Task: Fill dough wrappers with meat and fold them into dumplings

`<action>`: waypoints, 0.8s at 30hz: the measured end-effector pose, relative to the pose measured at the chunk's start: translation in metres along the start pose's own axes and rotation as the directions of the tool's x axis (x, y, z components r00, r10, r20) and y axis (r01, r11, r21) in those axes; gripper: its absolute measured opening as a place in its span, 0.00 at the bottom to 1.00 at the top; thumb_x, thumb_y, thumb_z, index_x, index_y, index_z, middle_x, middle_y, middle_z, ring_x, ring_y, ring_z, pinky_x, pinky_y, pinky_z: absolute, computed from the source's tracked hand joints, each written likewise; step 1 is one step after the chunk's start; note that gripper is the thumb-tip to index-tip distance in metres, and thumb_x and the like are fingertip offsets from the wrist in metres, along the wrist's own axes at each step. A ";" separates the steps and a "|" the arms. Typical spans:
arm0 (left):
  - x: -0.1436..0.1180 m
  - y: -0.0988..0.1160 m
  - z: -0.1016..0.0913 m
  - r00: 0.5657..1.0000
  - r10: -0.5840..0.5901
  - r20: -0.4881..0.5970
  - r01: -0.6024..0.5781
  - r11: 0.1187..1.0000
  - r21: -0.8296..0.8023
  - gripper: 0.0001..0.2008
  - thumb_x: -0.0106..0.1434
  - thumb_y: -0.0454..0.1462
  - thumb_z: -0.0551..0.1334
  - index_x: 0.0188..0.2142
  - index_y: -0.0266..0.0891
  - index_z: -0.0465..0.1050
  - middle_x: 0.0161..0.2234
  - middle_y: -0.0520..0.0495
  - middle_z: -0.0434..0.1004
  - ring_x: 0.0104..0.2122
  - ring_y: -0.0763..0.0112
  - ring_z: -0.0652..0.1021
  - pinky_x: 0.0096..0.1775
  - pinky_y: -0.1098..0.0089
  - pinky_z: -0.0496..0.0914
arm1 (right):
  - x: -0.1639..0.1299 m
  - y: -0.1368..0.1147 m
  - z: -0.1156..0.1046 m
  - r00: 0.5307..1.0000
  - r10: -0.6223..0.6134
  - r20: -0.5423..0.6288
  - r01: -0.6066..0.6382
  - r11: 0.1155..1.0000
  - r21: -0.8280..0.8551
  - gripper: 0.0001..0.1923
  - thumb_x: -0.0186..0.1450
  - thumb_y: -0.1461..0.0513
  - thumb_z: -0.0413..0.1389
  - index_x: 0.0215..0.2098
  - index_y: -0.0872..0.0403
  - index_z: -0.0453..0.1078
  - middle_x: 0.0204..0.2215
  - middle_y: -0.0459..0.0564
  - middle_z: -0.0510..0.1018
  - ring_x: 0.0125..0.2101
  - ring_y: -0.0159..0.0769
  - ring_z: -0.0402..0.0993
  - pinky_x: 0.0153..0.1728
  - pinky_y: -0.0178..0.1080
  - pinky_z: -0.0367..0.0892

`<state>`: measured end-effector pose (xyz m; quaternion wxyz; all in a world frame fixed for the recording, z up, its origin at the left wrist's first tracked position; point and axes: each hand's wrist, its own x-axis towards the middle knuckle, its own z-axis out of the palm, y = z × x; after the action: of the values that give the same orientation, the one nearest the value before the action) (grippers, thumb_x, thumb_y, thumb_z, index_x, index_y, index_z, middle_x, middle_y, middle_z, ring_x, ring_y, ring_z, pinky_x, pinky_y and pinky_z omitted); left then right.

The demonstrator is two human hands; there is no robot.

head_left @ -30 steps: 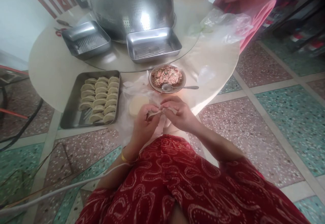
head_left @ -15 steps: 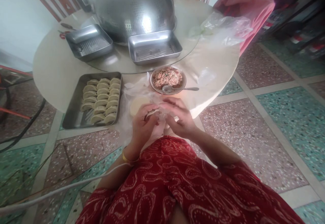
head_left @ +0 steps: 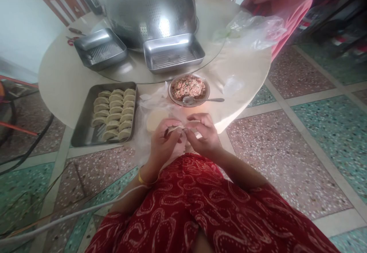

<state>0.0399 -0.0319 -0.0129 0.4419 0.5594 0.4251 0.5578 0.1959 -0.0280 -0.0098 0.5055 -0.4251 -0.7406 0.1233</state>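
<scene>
**Dough piece [head_left: 181, 127] held between two hands at the edge of a round table [head_left: 56, 77]**

Head view. The left hand [head_left: 163, 140] and right hand [head_left: 205, 136] meet before the body, thumbs and forefingers pinching the pale dough piece, which the fingers largely hide. The left hand partly covers a clear plastic sheet [head_left: 142, 127] and stands just beside a round of pale wrappers [head_left: 156, 120] lying on it. Left of the sheet, a metal tray [head_left: 78, 134] bears folded dumplings [head_left: 112, 117] in three columns; its near end appears to overhang the table. Beyond the hands sits a bowl [head_left: 208, 101] of minced filling [head_left: 189, 86], a spoon [head_left: 213, 100] projecting over its right rim. Farther back, two shallow pans [head_left: 99, 65] [head_left: 174, 67] stand before a large perforated metal dome [head_left: 153, 16], blocking its lower front. A crumpled plastic bag [head_left: 255, 31] lies at right, near a pink-draped chair [head_left: 283, 0].
</scene>
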 end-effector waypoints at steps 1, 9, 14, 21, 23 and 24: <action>0.000 0.000 0.001 1.000 0.000 0.002 0.000 1.000 -0.003 0.05 0.63 0.38 0.65 0.37 0.39 0.73 0.40 0.49 0.75 0.22 0.83 0.74 0.23 0.78 0.72 | -0.001 0.000 0.000 1.000 -0.001 -0.005 0.001 1.000 0.001 0.07 0.65 0.65 0.55 0.37 0.49 0.75 0.41 0.52 0.77 0.43 0.42 0.74 0.42 0.50 0.74; -0.006 0.008 0.006 0.998 -0.017 0.052 0.019 0.999 -0.033 0.10 0.66 0.43 0.63 0.41 0.40 0.71 0.35 0.50 0.77 0.22 0.81 0.75 0.25 0.77 0.73 | -0.007 0.000 0.004 0.992 -0.038 -0.119 0.033 0.998 -0.047 0.08 0.64 0.61 0.58 0.41 0.46 0.76 0.41 0.53 0.77 0.42 0.44 0.74 0.40 0.51 0.77; -0.006 0.011 0.008 0.994 0.003 0.109 0.003 0.998 -0.060 0.08 0.67 0.42 0.62 0.40 0.41 0.68 0.41 0.48 0.77 0.21 0.83 0.74 0.24 0.78 0.72 | -0.009 0.000 0.003 0.991 -0.079 -0.106 0.074 0.996 -0.049 0.10 0.64 0.64 0.56 0.39 0.43 0.77 0.42 0.50 0.77 0.42 0.42 0.74 0.40 0.49 0.76; -0.007 0.006 0.006 0.988 0.024 0.150 -0.017 0.999 -0.045 0.06 0.70 0.40 0.59 0.41 0.41 0.67 0.43 0.48 0.76 0.21 0.83 0.75 0.24 0.78 0.73 | -0.016 0.009 -0.003 0.998 0.055 -0.044 -0.045 0.978 0.202 0.12 0.67 0.57 0.53 0.46 0.43 0.75 0.51 0.50 0.77 0.54 0.47 0.72 0.54 0.57 0.70; -0.008 0.005 0.004 0.979 0.031 0.199 -0.032 0.999 -0.001 0.06 0.70 0.41 0.59 0.43 0.42 0.68 0.45 0.45 0.77 0.24 0.80 0.77 0.25 0.75 0.74 | -0.014 0.013 -0.001 0.958 0.287 0.016 -0.263 0.850 0.456 0.20 0.70 0.50 0.45 0.53 0.44 0.70 0.55 0.53 0.75 0.57 0.46 0.71 0.56 0.58 0.69; -0.008 0.004 0.003 0.969 0.053 0.240 -0.064 0.997 0.040 0.07 0.70 0.41 0.59 0.43 0.42 0.69 0.45 0.44 0.77 0.26 0.76 0.78 0.27 0.73 0.75 | -0.012 0.013 0.001 0.908 0.409 0.088 -0.383 0.727 0.570 0.24 0.71 0.47 0.40 0.56 0.45 0.67 0.55 0.54 0.75 0.57 0.45 0.72 0.55 0.57 0.70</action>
<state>0.0427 -0.0403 -0.0111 0.4600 0.6449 0.3653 0.4889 0.2037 -0.0289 -0.0261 0.5879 -0.4031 -0.5492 0.4362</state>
